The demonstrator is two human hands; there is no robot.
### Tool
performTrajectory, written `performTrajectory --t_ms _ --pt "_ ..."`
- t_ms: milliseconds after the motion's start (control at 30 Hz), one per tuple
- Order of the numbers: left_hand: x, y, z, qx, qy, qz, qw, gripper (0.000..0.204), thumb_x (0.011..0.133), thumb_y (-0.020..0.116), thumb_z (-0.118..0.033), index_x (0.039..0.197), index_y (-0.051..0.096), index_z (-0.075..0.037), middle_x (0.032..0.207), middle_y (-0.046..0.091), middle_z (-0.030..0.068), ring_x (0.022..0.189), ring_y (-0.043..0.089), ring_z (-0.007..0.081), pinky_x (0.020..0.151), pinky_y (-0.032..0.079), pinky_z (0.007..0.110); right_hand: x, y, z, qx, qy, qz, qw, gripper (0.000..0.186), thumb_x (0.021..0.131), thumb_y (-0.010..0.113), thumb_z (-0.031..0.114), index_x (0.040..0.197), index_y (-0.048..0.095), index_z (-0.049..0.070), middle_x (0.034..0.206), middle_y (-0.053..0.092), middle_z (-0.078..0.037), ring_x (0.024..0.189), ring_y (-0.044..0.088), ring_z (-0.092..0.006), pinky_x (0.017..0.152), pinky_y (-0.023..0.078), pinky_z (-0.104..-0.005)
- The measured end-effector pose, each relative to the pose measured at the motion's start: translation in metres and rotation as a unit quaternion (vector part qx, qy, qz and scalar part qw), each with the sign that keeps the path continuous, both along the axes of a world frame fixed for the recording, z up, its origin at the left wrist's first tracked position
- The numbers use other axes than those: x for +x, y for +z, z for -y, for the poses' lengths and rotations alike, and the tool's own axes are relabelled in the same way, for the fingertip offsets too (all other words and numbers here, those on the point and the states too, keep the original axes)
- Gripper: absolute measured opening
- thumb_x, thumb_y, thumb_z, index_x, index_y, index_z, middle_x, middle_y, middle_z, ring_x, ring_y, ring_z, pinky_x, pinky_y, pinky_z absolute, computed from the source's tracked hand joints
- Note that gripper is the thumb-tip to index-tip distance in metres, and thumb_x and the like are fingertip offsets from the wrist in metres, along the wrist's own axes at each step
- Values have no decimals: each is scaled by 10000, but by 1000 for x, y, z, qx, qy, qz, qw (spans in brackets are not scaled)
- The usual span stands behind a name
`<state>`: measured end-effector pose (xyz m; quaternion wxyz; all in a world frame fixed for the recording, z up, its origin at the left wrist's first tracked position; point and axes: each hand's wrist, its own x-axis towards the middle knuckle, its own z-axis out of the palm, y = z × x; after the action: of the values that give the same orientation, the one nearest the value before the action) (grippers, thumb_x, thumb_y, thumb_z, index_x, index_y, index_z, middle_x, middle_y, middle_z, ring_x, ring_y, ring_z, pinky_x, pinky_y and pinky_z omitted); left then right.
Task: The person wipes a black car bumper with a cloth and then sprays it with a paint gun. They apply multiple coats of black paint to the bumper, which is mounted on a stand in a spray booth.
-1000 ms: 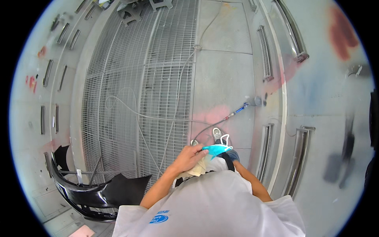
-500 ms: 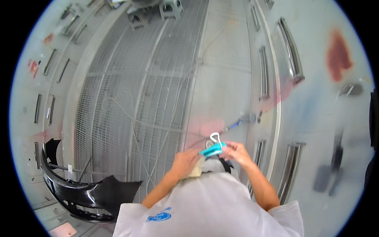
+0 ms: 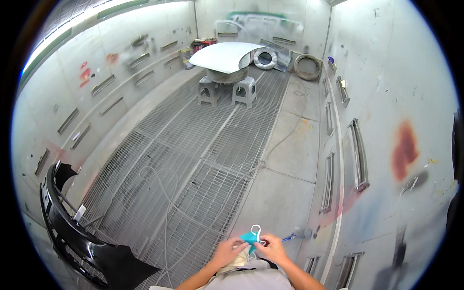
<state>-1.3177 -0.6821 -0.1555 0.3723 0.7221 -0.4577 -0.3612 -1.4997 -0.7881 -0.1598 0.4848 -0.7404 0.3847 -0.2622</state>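
Note:
A teal face mask with white ear loops is between my two hands, low in the picture in front of my body. My left hand pinches its left side, and my right hand pinches its right side. One white loop sticks up above the mask. Just under my left hand is a cream-coloured cloth, partly hidden; whether the hand holds it too I cannot tell.
A black car bumper stands at the lower left. Thin hose snakes over the floor grating. Farther back, a white curved panel rests on a round support above grey stools. Beyond lie tyres. A blue-handled tool is to my right.
My view has tilted up, bringing the far wall, white panel and tyres into sight. Both hands stay on the mask and have drawn closer together.

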Motion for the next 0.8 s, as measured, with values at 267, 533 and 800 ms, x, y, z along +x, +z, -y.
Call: performTrajectory --t_ms 267,533,800 --pt "-2 1 11 5 -52 -36 998 288 941 652 -268 1095 668 -26 932 718 113 824 660 162 750 518 326 6 27 3 225 97 45 968 267 832 779 123 1053 713 -10 791 691 -17 671 592 -63 580 496 -251" --pt "-1 16 15 32 -63 -159 985 243 1003 522 -205 1091 648 -16 928 682 40 843 593 86 735 488 280 2 2 0 403 28 188 895 159 897 720 103 1010 717 -9 828 705 -54 707 650 -114 628 535 -265" --pt "-8 26 18 54 -35 -185 981 328 1013 491 -255 1023 652 31 837 661 30 778 568 82 700 472 287 3 0 -9 292 32 141 946 135 898 723 115 965 721 -2 825 703 -46 697 625 -86 607 516 -242"
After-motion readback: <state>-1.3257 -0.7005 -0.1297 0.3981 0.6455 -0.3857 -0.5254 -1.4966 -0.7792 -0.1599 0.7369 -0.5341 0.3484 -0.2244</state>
